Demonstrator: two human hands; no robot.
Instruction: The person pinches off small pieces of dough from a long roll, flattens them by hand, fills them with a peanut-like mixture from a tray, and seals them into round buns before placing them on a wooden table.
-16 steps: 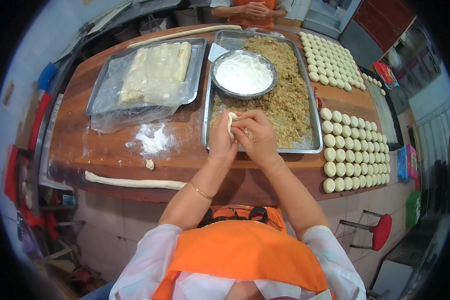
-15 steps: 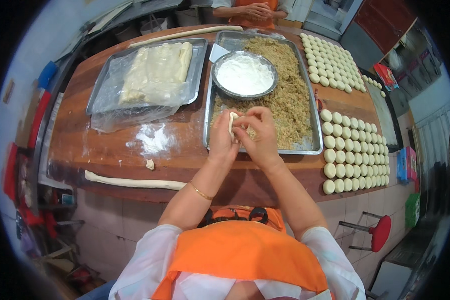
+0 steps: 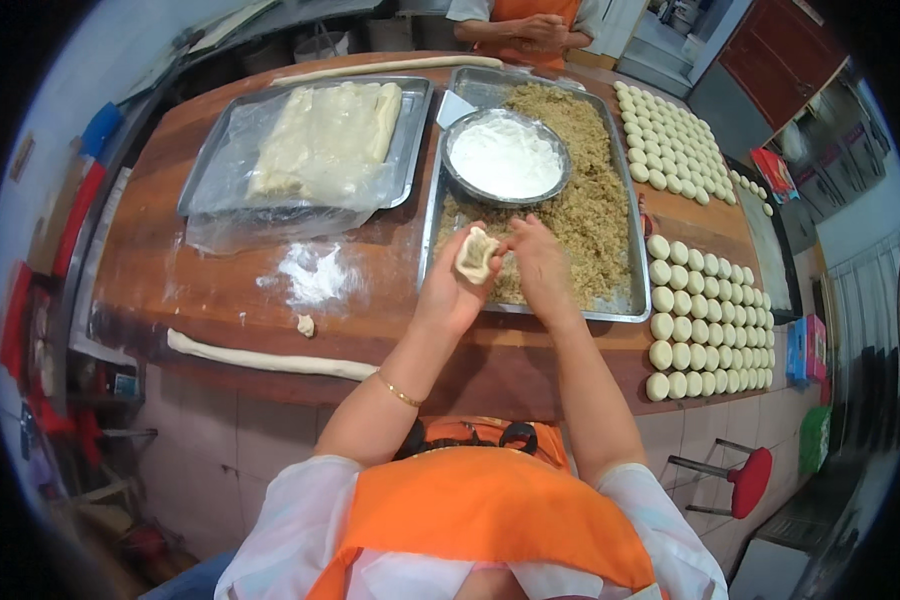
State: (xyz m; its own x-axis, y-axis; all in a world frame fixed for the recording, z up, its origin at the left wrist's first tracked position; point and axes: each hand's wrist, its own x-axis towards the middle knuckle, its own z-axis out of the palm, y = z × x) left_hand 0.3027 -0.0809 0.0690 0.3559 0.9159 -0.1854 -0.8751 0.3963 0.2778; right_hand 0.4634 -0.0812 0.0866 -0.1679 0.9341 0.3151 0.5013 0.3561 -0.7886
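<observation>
A hollowed cup of pale dough [image 3: 476, 254] sits in the fingers of my left hand [image 3: 451, 284], its opening facing up. My right hand [image 3: 542, 262] is just right of the dough, over the steel tray of crumbly brown filling [image 3: 590, 210]; it is smeared, and I cannot tell whether its fingers hold anything. Beyond both hands, a steel bowl of white powder [image 3: 505, 158] rests in that tray. A long dough rope [image 3: 268, 357] lies along the near edge, below a small dough scrap [image 3: 306, 325] and a patch of white flour [image 3: 310, 272].
At left, a tray [image 3: 415, 150] holds dough under plastic [image 3: 322, 140]; another rope [image 3: 390, 66] lies behind. Several rows of dough rounds [image 3: 705, 315] cover the table's right side. A person in an orange apron [image 3: 525, 30] stands opposite. A red stool [image 3: 750, 480] stands lower right.
The dough piece has turned from edge-on to showing its hollow. My right hand has moved rightward off it, from pinching its rim. The view has shifted slightly; the person opposite has shifted their hands.
</observation>
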